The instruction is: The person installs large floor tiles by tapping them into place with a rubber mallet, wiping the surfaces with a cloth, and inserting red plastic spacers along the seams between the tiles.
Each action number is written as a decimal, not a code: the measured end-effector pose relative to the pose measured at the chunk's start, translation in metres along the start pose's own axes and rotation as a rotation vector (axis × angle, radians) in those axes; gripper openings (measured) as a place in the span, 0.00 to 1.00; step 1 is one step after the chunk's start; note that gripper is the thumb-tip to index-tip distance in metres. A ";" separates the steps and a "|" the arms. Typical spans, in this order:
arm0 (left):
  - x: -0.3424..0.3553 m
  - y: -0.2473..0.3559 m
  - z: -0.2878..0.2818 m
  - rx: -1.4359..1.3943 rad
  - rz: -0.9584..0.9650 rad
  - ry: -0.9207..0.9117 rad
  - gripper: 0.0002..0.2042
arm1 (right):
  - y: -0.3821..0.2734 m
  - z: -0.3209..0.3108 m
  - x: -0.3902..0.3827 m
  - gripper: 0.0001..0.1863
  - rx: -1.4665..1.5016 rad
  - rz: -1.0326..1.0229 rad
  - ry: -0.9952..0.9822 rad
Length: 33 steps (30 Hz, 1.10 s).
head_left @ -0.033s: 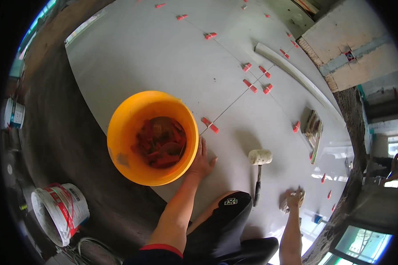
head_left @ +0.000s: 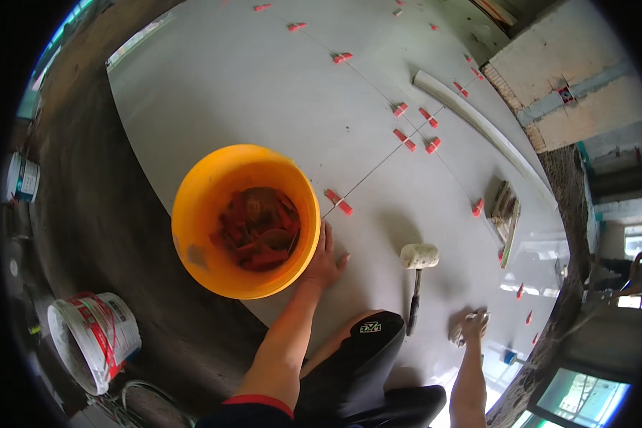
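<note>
My left hand point(head_left: 323, 265) lies on the grey floor tile point(head_left: 250, 85), thumb apart from the fingers, against the right side of a yellow bucket point(head_left: 185, 235). Inside that bucket are many red plastic wedges point(head_left: 264, 253), with a round disc-like piece among them. My right hand point(head_left: 472, 325) is low on the tile at the right, closed on a pale, dirty rag point(head_left: 456, 334); its exact kind is hard to make out. Between my hands a white-headed mallet point(head_left: 419, 256) with a black handle lies on the tile.
Red wedges and clips point(head_left: 339, 202) sit along the tile joints. A long pale metal bar point(head_left: 478, 132) and a small bundle of strips point(head_left: 505, 214) lie at the right. Left of the tile, on dark bare ground, stand a tilted white bucket point(head_left: 96, 339) and a smaller pail point(head_left: 23, 177).
The view has shifted very slightly. My right hand and the rag show a small change of position on the tile; my left hand stays put.
</note>
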<state>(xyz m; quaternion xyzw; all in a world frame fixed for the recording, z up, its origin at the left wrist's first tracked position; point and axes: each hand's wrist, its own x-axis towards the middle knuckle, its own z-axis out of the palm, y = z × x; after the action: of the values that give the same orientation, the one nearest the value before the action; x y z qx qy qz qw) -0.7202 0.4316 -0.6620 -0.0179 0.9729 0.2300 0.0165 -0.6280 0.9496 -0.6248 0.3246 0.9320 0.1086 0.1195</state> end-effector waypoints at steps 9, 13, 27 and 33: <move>0.003 -0.004 0.014 -0.012 -0.031 -0.040 0.45 | -0.067 -0.023 0.043 0.12 0.708 -0.140 0.139; 0.004 -0.006 0.019 0.026 0.012 0.048 0.42 | -0.197 -0.122 0.080 0.13 0.757 -0.549 0.355; 0.008 -0.004 0.009 0.002 0.015 0.056 0.39 | -0.508 -0.110 0.097 0.27 0.517 -0.950 0.229; 0.011 -0.005 0.009 -0.005 0.038 0.101 0.38 | -0.468 -0.107 -0.025 0.26 0.378 -1.274 0.228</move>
<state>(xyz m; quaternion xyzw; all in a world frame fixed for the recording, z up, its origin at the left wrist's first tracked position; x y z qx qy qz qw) -0.7308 0.4306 -0.6730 -0.0110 0.9721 0.2314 -0.0372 -0.9118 0.5623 -0.6509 -0.2865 0.9512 -0.1143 0.0022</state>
